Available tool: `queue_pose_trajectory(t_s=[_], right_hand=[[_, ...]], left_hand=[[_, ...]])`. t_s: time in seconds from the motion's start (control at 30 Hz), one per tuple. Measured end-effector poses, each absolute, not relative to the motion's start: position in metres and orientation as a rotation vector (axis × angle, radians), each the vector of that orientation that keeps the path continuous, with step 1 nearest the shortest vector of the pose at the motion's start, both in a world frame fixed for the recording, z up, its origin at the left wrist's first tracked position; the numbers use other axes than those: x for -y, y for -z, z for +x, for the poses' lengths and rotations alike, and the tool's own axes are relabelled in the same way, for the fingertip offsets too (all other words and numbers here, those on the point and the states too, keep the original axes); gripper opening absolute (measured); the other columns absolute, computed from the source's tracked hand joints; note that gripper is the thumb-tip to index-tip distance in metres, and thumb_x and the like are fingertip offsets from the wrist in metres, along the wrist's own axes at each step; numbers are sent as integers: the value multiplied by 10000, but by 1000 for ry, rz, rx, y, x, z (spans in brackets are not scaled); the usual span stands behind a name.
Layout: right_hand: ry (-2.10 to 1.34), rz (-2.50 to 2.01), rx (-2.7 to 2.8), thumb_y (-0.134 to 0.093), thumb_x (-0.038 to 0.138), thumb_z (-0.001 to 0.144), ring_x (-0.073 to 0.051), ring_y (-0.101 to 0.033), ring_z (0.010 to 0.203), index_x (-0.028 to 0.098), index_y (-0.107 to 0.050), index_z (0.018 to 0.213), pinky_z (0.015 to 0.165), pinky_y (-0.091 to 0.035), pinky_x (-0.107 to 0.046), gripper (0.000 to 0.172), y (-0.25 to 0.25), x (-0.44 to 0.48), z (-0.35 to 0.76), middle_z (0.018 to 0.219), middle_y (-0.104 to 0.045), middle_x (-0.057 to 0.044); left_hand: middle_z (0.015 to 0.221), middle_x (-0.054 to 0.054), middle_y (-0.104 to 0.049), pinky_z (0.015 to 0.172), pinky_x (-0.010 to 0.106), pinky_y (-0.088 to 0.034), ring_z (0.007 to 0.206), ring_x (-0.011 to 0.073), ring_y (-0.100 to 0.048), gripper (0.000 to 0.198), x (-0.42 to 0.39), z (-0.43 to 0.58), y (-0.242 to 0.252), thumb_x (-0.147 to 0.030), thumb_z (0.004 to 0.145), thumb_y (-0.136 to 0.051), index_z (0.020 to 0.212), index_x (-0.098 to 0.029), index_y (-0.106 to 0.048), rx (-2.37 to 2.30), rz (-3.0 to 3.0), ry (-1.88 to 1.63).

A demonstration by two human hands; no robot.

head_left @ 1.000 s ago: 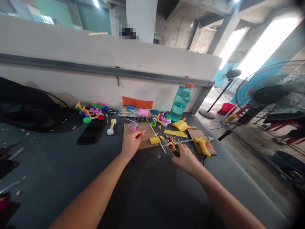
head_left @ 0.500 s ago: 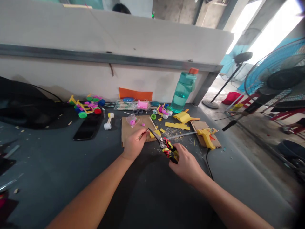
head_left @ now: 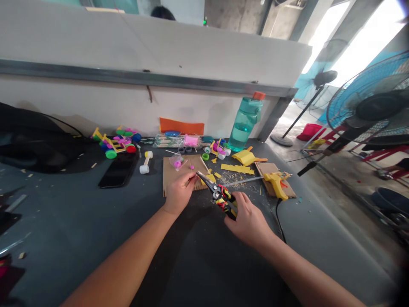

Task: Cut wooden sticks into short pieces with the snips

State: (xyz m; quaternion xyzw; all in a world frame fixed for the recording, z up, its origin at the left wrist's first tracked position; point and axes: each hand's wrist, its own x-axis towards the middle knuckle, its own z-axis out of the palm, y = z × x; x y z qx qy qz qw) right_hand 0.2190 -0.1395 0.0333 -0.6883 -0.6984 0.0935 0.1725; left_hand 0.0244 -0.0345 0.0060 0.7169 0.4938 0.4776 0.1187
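My right hand is wrapped round the handles of a pair of pliers, black with red and yellow grips. Their pointed jaws reach to the fingertips of my left hand. Those fingertips are pinched together over a sheet of corrugated cardboard; what they hold is too small to make out. On the cardboard lie a small clear bag with a pink piece, a thin stick and yellow scraps.
A yellow glue gun rests on another cardboard piece to the right, its black cord trailing forward. Behind stand a teal water bottle and small colourful wheeled models. A phone lies left; a fan stands beyond the table's right edge.
The pliers and my right hand have shifted slightly left, bringing the jaw tips closer to my left fingertips. My left hand has hardly moved.
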Motion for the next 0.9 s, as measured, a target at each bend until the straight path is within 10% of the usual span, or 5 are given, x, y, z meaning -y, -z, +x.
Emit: queue_pose_trajectory(t_s=[0.9], right_hand=[[-479,-1943,2028,-498,212,711,-173,-541,689,199,-381,915,597,-303,-249,236,-40,143,213,848,-554,-38]], left_hand=[[797,17,-720,693,250,-516,715,161,-670,135,34,23,-11,-281,794,-599,856,-225,-705,-1337,2142,-1533]])
